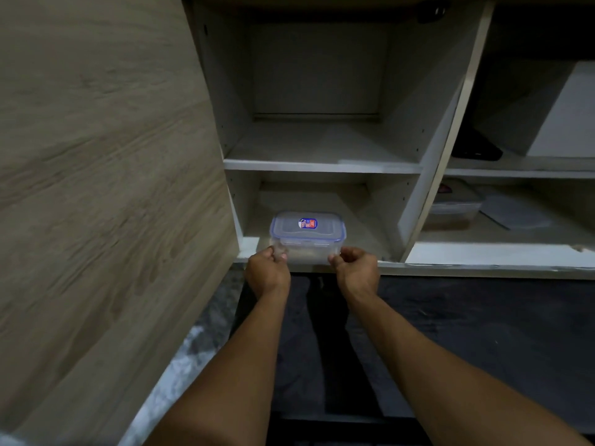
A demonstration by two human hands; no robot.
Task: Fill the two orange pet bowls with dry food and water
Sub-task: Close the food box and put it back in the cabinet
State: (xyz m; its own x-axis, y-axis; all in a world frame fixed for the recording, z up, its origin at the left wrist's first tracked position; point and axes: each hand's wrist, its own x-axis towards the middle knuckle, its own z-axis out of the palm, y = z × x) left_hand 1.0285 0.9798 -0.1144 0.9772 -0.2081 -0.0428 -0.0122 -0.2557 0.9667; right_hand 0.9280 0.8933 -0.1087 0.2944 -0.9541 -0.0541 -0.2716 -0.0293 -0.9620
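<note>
A clear plastic food container (pixel 307 235) with a blue-edged clip lid and a round sticker sits at the front of the lower cabinet shelf (pixel 363 226). My left hand (pixel 268 272) grips its near left corner with curled fingers. My right hand (pixel 357 270) grips its near right corner the same way. Both arms reach forward from the bottom of the view. What is inside the container is hard to make out. No orange bowls are in view.
The wooden cabinet door (pixel 106 194) stands swung open on the left. The upper shelf (pixel 322 165) is bare. The right compartment holds another lidded container (pixel 457 206), flat lids (pixel 515 214) and a dark object (pixel 476 149). Dark floor lies below.
</note>
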